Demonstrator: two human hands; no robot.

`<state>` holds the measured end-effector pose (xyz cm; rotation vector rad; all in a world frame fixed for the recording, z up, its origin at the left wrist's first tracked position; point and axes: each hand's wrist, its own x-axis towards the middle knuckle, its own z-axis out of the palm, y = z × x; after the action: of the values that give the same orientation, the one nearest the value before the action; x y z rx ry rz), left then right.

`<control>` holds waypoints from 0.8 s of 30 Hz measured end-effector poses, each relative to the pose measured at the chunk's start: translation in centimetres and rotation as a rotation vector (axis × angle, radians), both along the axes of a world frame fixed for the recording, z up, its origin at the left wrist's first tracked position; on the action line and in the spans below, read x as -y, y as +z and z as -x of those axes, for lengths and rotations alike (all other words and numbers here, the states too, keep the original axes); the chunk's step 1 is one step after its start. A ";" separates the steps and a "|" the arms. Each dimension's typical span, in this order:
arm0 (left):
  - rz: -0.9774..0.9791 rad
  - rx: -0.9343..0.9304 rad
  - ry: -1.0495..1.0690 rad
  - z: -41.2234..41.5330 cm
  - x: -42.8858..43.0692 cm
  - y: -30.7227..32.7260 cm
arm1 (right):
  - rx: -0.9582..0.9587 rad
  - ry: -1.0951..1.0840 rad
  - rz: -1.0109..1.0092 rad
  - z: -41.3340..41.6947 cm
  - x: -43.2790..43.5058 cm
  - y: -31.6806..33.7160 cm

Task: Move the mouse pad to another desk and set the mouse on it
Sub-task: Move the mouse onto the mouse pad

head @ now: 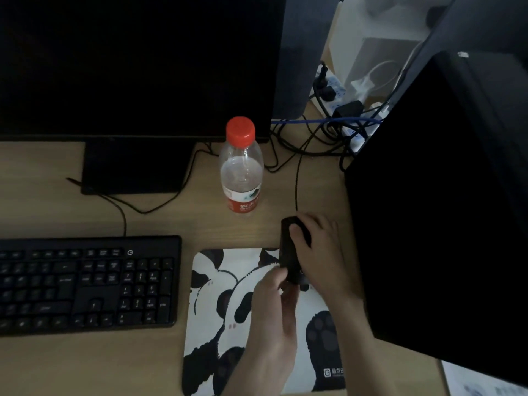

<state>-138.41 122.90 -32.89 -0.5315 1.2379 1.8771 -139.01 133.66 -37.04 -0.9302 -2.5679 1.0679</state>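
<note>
A white mouse pad (228, 304) printed with black pandas lies flat on the wooden desk, right of the keyboard. A black wired mouse (290, 252) is at the pad's far right corner, tilted and partly off the pad. My right hand (320, 252) wraps over the mouse from the right, fingers on its top. My left hand (271, 318) reaches over the pad and touches the mouse's near end with its fingertips. The mouse's cable (297, 181) runs away toward the back of the desk.
A black keyboard (85, 284) sits left of the pad. A clear bottle with a red cap (241, 167) stands behind it. A dark monitor (137, 67) fills the back, a black computer tower (443, 210) stands close on the right. Tangled cables and a power strip (337, 110) lie behind.
</note>
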 end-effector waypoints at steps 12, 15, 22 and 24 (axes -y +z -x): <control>0.084 0.226 0.116 -2.9 5.8 -3.2 | 0.030 0.134 0.069 -4.5 5.4 -2.2; 0.083 0.261 0.131 -3.0 5.9 -3.5 | 0.021 0.148 0.052 -4.8 5.6 -2.5; 0.108 0.272 0.056 -3.6 6.3 -3.4 | 0.060 0.164 -0.027 -5.2 6.0 -2.9; 0.154 0.246 0.019 -3.5 6.4 -3.1 | 0.080 0.163 -0.019 -5.2 6.1 -2.8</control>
<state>-134.87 116.54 -36.03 -0.8330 1.2202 1.6818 -133.80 127.55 -39.81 -0.7854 -2.7547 1.0653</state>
